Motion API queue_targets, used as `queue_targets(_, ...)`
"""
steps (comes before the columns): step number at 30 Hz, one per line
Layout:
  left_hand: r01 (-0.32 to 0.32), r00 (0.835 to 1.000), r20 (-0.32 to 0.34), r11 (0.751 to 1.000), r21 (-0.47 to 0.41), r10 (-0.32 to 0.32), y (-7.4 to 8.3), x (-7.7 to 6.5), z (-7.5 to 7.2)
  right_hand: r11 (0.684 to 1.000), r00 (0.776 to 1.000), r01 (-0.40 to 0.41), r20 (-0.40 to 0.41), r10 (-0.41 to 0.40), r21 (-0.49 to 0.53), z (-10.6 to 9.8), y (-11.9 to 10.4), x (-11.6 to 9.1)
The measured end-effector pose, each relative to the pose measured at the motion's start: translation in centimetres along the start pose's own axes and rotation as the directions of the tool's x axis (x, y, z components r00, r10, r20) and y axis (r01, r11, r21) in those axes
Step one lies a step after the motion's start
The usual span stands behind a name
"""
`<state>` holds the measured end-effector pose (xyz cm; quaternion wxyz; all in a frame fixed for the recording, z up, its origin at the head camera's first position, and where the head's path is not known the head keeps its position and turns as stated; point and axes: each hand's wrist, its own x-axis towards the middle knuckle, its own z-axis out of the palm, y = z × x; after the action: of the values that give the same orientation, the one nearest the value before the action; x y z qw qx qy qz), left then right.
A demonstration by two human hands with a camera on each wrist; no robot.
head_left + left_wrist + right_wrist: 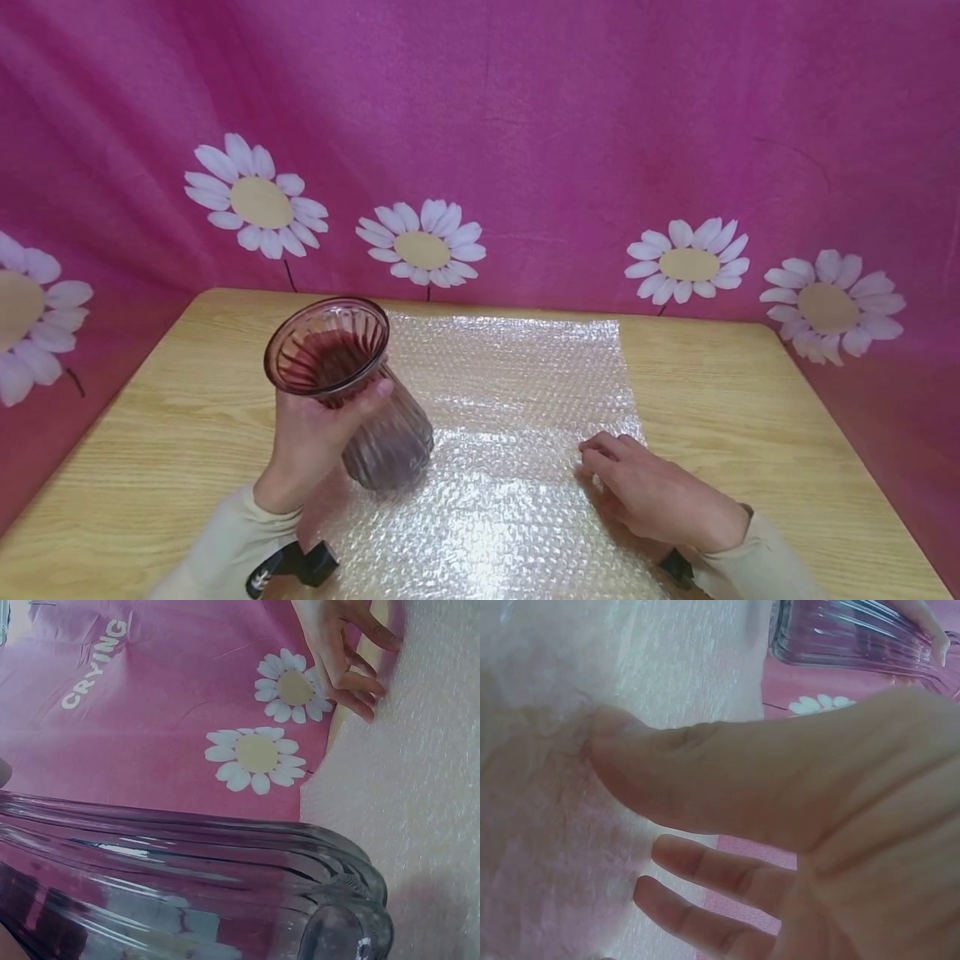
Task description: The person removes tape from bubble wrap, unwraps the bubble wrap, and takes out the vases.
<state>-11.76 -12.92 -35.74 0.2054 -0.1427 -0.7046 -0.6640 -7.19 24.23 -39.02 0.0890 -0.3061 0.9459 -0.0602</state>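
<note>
My left hand (315,442) grips a ribbed glass vase (393,446) just under its flared rim, thumb across the near side. The glass is reddish at the mouth and greyish toward the base, and it leans with its mouth to the upper left. In the left wrist view the vase (187,877) lies across the lower part, its base close over the wrap. A sheet of bubble wrap (517,375) is spread flat beneath. At its right edge is my right hand (660,492), fingers loosely bent; the right wrist view shows the thumb (705,772) extended against the wrap.
The light wooden table (720,383) shows on both sides of the wrap. A pink cloth (540,125) with printed daisies hangs along the back and sides. Each wrist bears a black strap device (292,567).
</note>
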Motion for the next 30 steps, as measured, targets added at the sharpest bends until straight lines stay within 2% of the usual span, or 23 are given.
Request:
queue_targets(9, -0.031, 0.999, -0.038, 0.997, -0.075, 0.028, -0.23, 0.27, -0.25, 1.000, 1.000, 0.014, -0.014, -0.014, -0.006, -0.02, 0.08, 0.14)
queue_targets(16, -0.007, 0.999, -0.043, 0.999, -0.040, 0.005, -0.19, 0.41, -0.44, 1.000, 1.000, -0.002, -0.003, 0.002, 0.009, -0.06, 0.08, 0.05)
queue_targets(21, 0.017, 0.997, -0.068, 0.998, -0.068, -0.022, -0.15, 0.55, -0.45, 1.000, 1.000, -0.012, -0.001, 0.012, 0.013, -0.01, 0.07, 0.07)
queue_targets(26, 0.004, 0.996, -0.084, 0.996, -0.087, -0.012, -0.21, 0.68, -0.59, 1.000, 0.999, 0.020, -0.030, -0.020, 0.007, 0.10, 0.03, 0.11)
queue_targets(30, -0.007, 0.996, -0.084, 0.997, -0.083, 0.000, -0.27, 0.74, -0.74, 1.000, 1.000, -0.001, -0.013, 0.001, 0.017, 0.09, -0.01, 0.10)
